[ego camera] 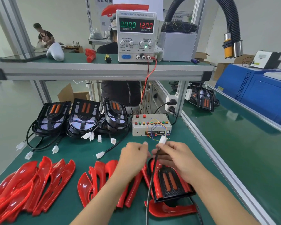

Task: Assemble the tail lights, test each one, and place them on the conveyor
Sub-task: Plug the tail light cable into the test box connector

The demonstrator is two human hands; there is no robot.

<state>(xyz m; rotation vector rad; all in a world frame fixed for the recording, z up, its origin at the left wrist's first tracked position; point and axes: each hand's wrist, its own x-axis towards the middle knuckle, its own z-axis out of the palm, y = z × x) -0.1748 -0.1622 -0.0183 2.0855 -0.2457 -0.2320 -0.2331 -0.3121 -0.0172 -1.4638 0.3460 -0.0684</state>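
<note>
Both forearms were cut off by the near edge, and the left hand (133, 155) showed only its back, fingers curled in; whether it held anything could not be told. The right hand (173, 157) pinched a black cable just below a white plastic connector (162, 140), which stuck up close to the beige test box (151, 127) with its coloured buttons and loose thin wires. That cable (150, 184) ran down across the assembled tail light (169, 182), a glossy red shell with a black textured insert and two orange bars, lying near right on the green mat (81, 148) and partly hidden under the right wrist. Curved red lens shells (31, 181) were heaped near left. Three black housings (84, 116) stood farther back, white plugs trailing. The power supply (136, 35) on the shelf read 0.000 and 12.00. The conveyor (234, 143) ran along the right, blurred.
</note>
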